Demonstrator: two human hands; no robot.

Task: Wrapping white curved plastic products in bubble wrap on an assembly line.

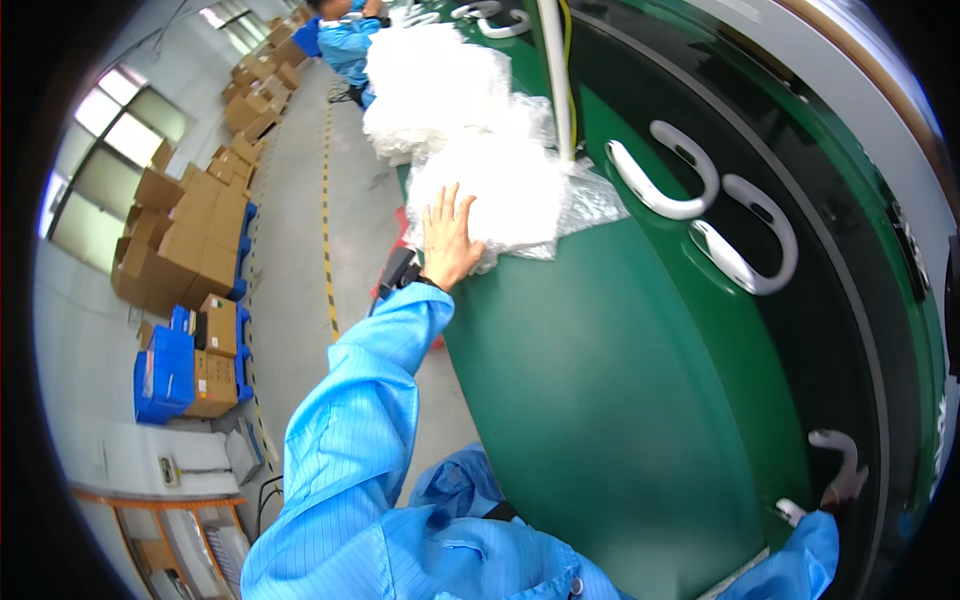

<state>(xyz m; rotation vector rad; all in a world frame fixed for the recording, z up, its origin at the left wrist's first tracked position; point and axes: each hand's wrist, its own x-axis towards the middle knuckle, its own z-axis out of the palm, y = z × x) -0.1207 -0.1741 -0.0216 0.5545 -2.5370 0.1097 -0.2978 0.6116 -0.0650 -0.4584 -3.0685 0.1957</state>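
My left hand lies with its fingers spread on a stack of clear plastic bags at the far left of the green table. At the lower right, my right hand is closed around a white U-shaped device, whose other end shows beside my sleeve; shadow blurs the fingers. Farther up the dark belt lie two similar white U-shaped devices, the nearer one and the farther one, apart from both hands.
The green table runs alongside a dark conveyor belt. A white post stands behind the bags. More white devices lie farther along. A co-worker in blue is at the far end. Cardboard boxes line the left wall.
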